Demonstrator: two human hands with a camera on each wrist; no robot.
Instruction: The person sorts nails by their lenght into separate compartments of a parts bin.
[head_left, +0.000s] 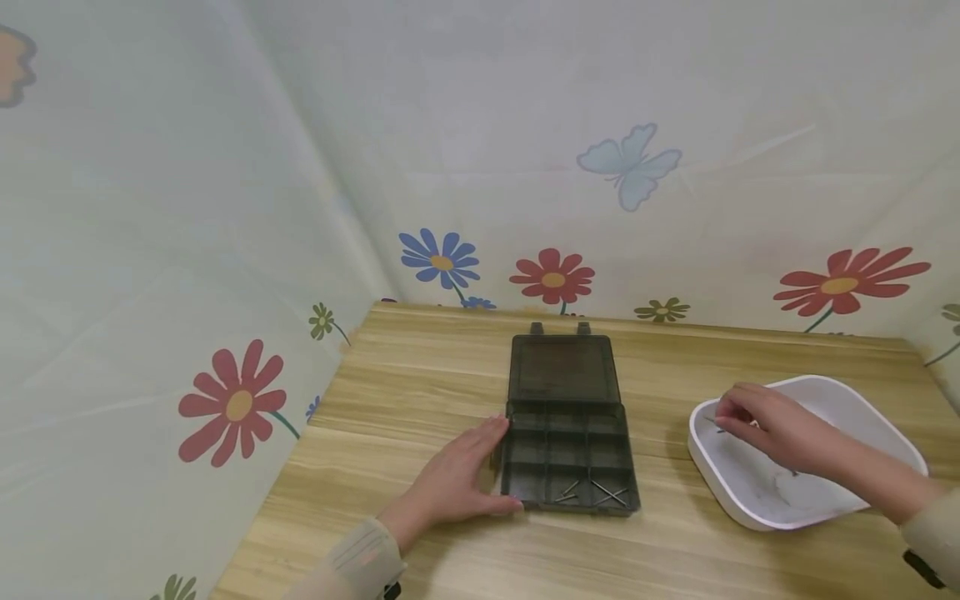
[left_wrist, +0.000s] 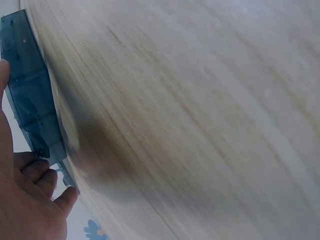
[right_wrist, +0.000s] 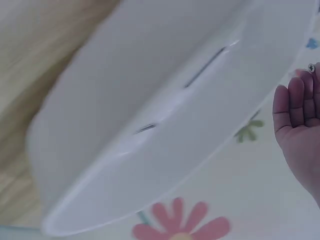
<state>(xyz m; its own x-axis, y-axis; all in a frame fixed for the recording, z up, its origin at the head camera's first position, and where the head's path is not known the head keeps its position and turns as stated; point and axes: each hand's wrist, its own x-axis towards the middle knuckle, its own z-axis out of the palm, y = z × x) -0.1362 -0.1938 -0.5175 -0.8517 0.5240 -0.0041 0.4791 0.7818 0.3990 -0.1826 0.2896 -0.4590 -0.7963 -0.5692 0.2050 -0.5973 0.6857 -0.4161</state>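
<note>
Left hand (head_left: 453, 479) was spread along the left side of the dark organizer box (head_left: 607, 450), lower centre of the head frame; thumb at the near-left corner, fingertips touching the side farther up. Right hand (head_left: 780, 425) was over the white tray (head_left: 723, 487), lower right, pinching a screw (right_wrist: 311, 67) between thumb and fingers; its cross-slot head showed at the right edge of the right wrist frame.

Box sat flat, lid (head_left: 566, 369) folded back toward frame centre, two latches (head_left: 537, 329) at its top edge. Bottom row: a loose pair of screws (head_left: 567, 498) in the middle compartment, two crossed screws (head_left: 611, 493) in the right one. Tray held more: two dark, slim pieces (right_wrist: 205, 67) lay apart in the right wrist frame, too blurred to type.

Box and tray stood well apart on the wood-grain table (head_left: 420, 350). Pale backdrop (head_left: 465, 108) filled the upper frame: flowers (head_left: 552, 280), blue butterfly (head_left: 633, 167).
</note>
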